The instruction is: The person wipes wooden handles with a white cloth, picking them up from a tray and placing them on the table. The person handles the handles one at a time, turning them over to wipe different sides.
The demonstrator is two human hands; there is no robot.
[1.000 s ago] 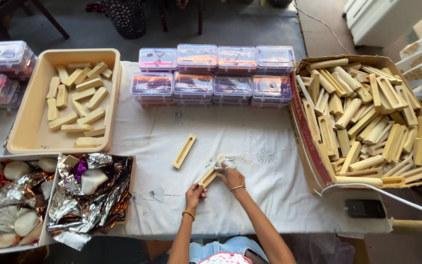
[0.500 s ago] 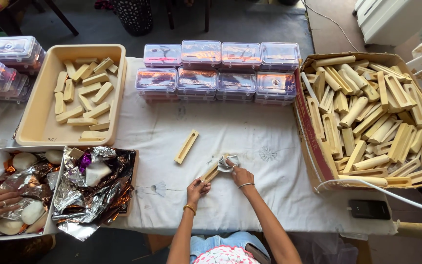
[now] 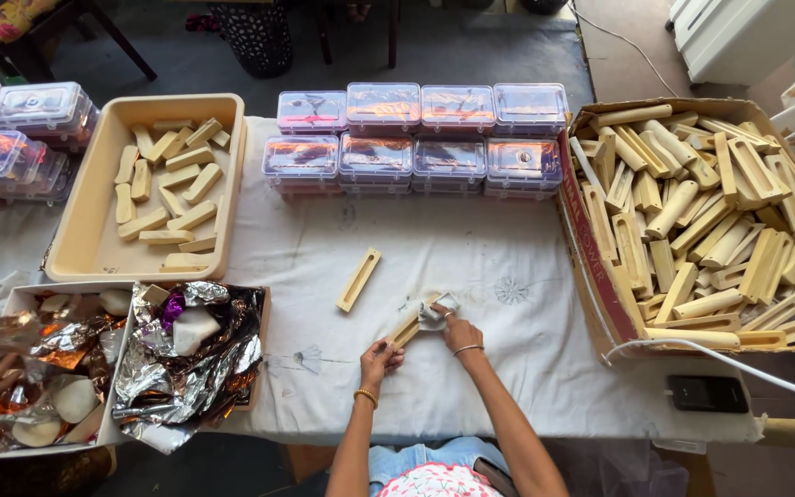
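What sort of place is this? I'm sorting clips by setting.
Probably a small hand-packing workshop: a cardboard box heaped with wooden pieces, rows of clear plastic cases, and the left hand and right hand wiping one wooden piece.

Open cloth around a lone wooden block (image 3: 359,279), between the foil-lined box (image 3: 255,359) and the perhaps overfull carton (image 3: 591,267).

Single head view, steep downward over table (image 3: 471,267), moderately far, facing forward.

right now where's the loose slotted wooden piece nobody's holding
In the head view, the slotted wooden piece lies on the white cloth, left of the hands, between the beige tray and the cardboard box.
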